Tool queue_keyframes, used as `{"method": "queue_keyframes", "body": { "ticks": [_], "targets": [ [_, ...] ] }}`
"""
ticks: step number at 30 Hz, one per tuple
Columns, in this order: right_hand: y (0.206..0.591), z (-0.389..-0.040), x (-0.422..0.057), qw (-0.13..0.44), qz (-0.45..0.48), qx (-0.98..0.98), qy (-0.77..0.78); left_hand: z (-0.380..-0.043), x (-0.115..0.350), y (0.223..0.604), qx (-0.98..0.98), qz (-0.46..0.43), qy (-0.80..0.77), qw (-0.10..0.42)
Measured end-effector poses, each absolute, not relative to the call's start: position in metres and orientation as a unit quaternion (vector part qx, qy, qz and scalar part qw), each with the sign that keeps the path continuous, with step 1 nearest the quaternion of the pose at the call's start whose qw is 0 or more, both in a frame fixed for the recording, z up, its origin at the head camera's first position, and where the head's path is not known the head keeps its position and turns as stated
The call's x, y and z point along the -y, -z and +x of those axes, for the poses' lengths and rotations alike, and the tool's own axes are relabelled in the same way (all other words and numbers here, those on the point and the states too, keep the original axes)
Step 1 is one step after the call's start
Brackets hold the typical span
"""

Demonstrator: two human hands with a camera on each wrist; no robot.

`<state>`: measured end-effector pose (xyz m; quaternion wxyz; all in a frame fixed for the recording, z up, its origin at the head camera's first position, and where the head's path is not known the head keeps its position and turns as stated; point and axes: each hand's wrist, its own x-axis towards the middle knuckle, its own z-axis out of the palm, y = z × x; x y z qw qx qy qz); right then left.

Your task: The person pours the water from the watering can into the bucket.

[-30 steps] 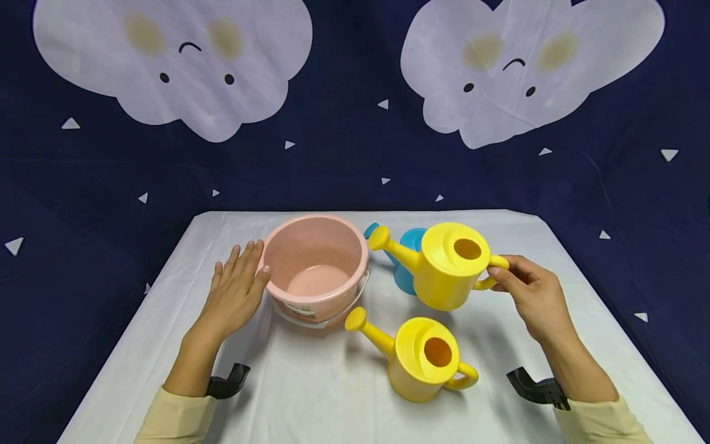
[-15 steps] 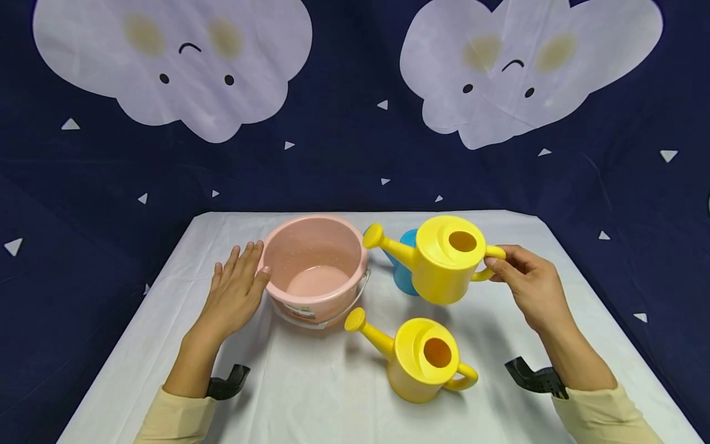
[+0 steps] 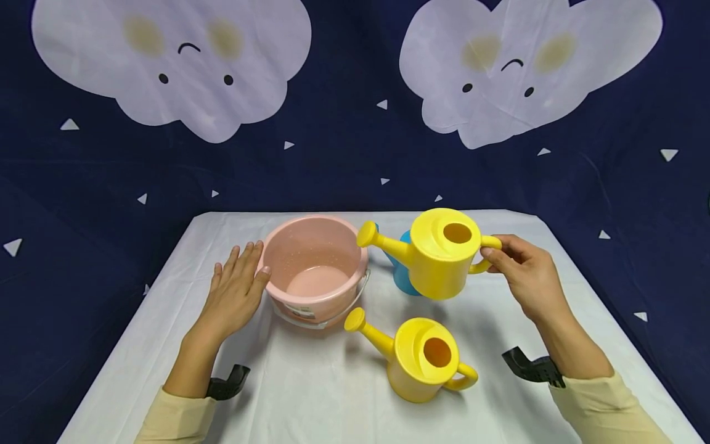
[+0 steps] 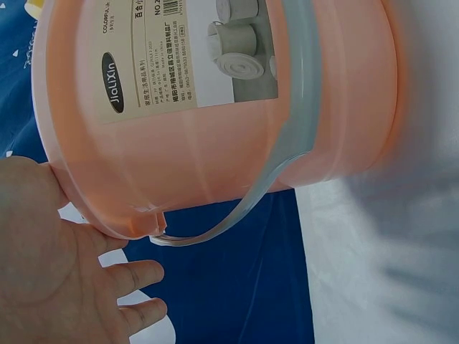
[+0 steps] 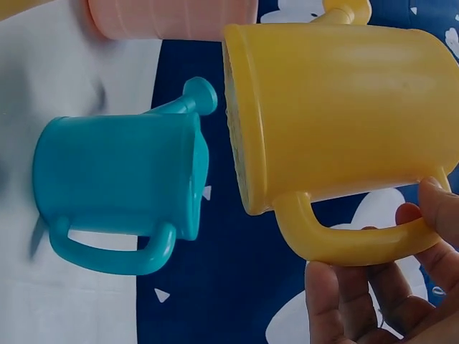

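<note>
By its handle, my right hand (image 3: 529, 274) holds a yellow watering can (image 3: 440, 262) up off the table; the right wrist view shows fingers and thumb around that handle. Its spout points left, and the spout's round head overlaps the bucket's right rim in the head view. A pink bucket (image 3: 316, 302) with a pale bail handle (image 4: 301, 86) stands left of centre. My left hand (image 3: 233, 296) lies with straight fingers against the bucket's left rim. Behind the raised can, a blue watering can (image 3: 403, 277) is mostly hidden; the right wrist view shows its side and handle.
A second yellow watering can (image 3: 421, 370) stands on the white-covered table (image 3: 310, 394) in front, spout towards the left. Behind the table hangs a dark blue cloth (image 3: 344, 166) with clouds and triangles.
My right hand has raised the yellow watering can and carried it slightly left and away from me, towards the bucket. The left hand, bucket and second yellow can have stayed put.
</note>
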<state>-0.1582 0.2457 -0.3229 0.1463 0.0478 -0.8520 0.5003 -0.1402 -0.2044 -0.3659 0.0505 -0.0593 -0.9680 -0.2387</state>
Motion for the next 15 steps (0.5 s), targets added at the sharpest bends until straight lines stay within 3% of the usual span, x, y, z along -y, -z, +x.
{"method": "queue_keyframes", "body": {
  "ticks": [15],
  "targets": [
    [0.309,-0.165,-0.236,0.147,0.040,0.862,-0.483,-0.140,0.204,0.367,0.968,-0.056,0.240,0.050]
  ]
}}
